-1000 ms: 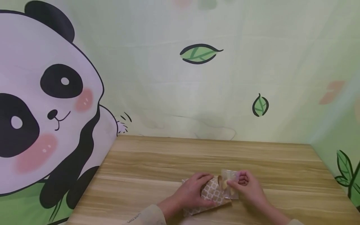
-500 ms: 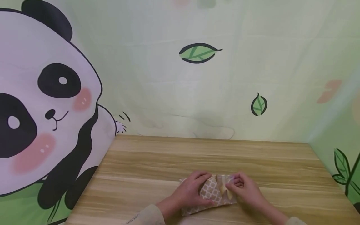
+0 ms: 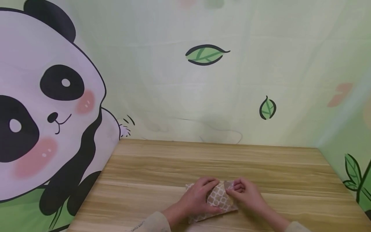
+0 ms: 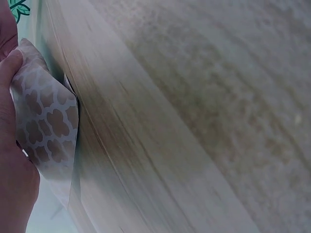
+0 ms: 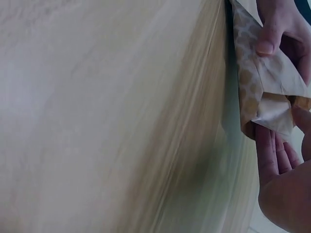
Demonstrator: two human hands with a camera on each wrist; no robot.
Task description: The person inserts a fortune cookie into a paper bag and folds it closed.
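A paper bag with a brown and white lattice print lies on its side on the table, its mouth facing right. My left hand spans the bag and grips it between thumb and fingers. At the mouth, my right hand pinches a small clear packet, most of it hidden inside the bag. In the right wrist view the fingers of the right hand lie under the bag's open end, while the thumb of the left hand presses the paper from above.
The wood-grain table reaches back to a pale green cloth backdrop. A large printed panda covers the backdrop's left part, with printed leaves further right.
My right hand has moved left toward the bag, and the clear packet, earlier largely outside the mouth, has slid in. My left hand keeps its grip in place.
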